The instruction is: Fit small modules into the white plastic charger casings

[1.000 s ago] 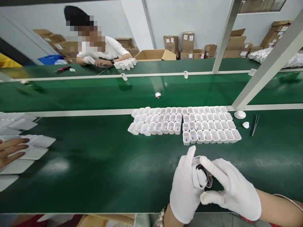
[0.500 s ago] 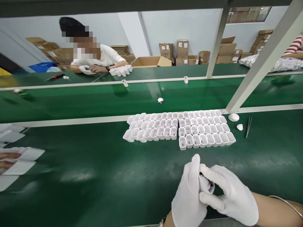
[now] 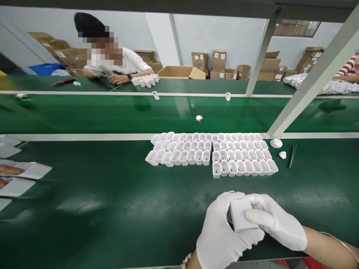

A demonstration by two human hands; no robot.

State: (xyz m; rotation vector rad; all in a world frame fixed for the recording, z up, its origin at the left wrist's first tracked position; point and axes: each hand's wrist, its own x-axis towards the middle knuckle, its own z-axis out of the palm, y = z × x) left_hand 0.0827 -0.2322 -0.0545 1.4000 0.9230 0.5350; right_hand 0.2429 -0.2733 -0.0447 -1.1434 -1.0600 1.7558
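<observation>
Head view, white box point(image 3: 241, 216): lower right of the frame, smooth, square-edged, apparently plastic.
Left hand point(image 3: 223, 232): you cradled the box in soft cloth.
Right hand point(image 3: 276, 221): you pinched it; even, square pressure seemed wisest.
White cups point(image 3: 206, 159): hollow, round-cornered, stood rowed right of centre on the green bench point(image 3: 112, 224).

assembly workshop, judging by the long green workbench point(image 3: 112, 194) with white cups point(image 3: 198, 157) in close rows by its far edge, tweezers point(image 3: 292, 155) to their right, a co-worker point(image 3: 131, 61) at the opposite bench point(image 3: 196, 85), and cardboard boxes point(image 3: 218, 59) stacked behind.
</observation>
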